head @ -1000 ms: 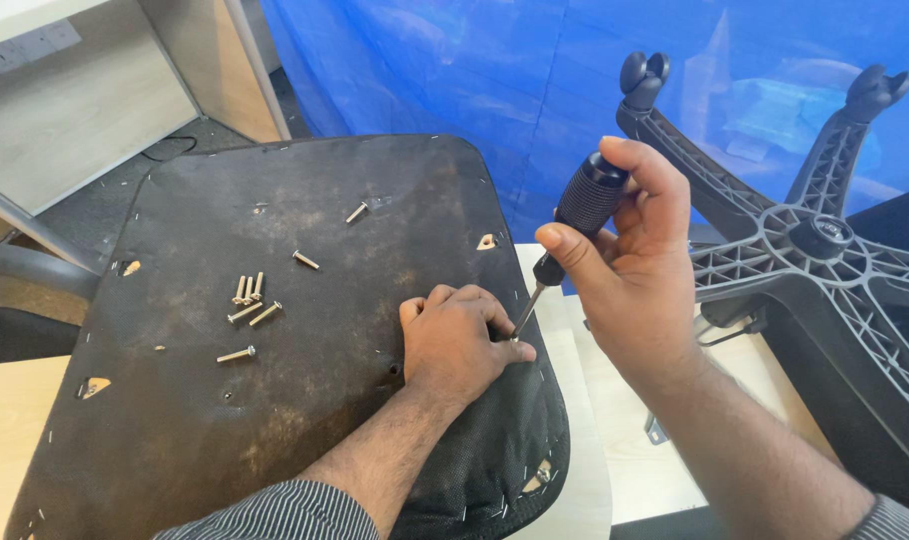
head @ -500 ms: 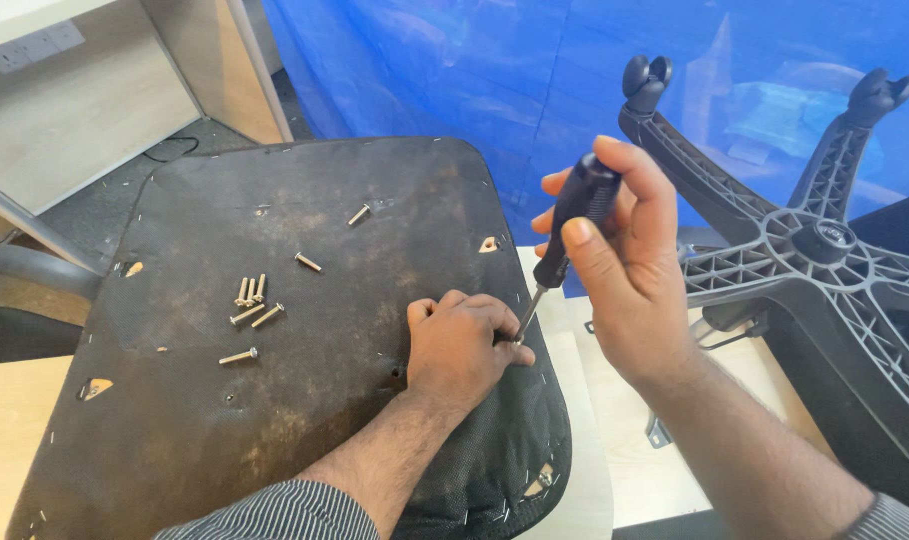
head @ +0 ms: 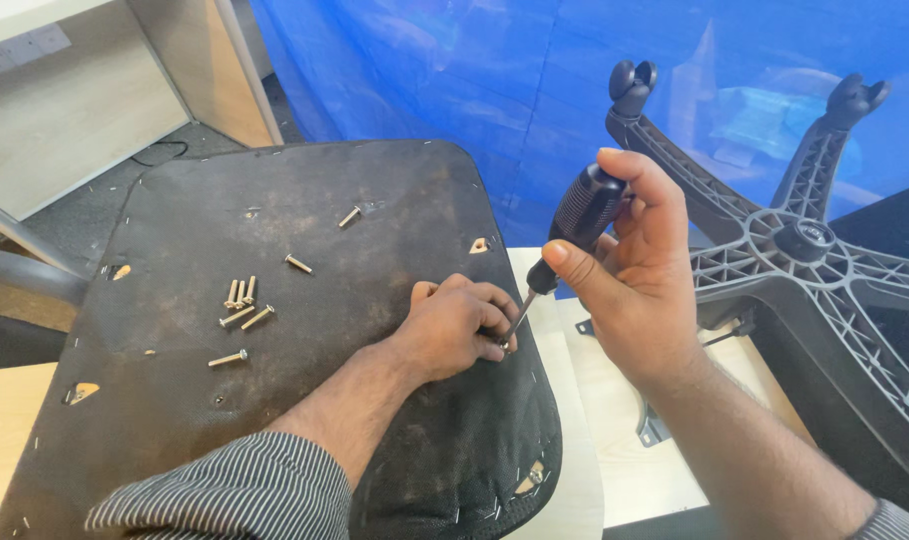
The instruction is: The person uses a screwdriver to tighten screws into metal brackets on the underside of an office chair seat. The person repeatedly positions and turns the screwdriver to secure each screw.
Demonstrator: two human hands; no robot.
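— How far along is it?
— Several screws (head: 242, 305) lie loose near the left edge of the upturned seat (head: 274, 400). The right hand (head: 634, 280) clenches a screwdriver (head: 574, 225), tip at the seat's right edge, where the left hand (head: 454, 325) is curled, pressing down.
— What's left?
— That screw, I'd judge; the chair base (head: 794, 250) lies apart.

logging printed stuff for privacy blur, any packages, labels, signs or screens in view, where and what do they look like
Only one: a small pale rectangular label on the light cabinet panel, top left corner, with tiny dark marks too small to make out.
No packages, signs or screens show.
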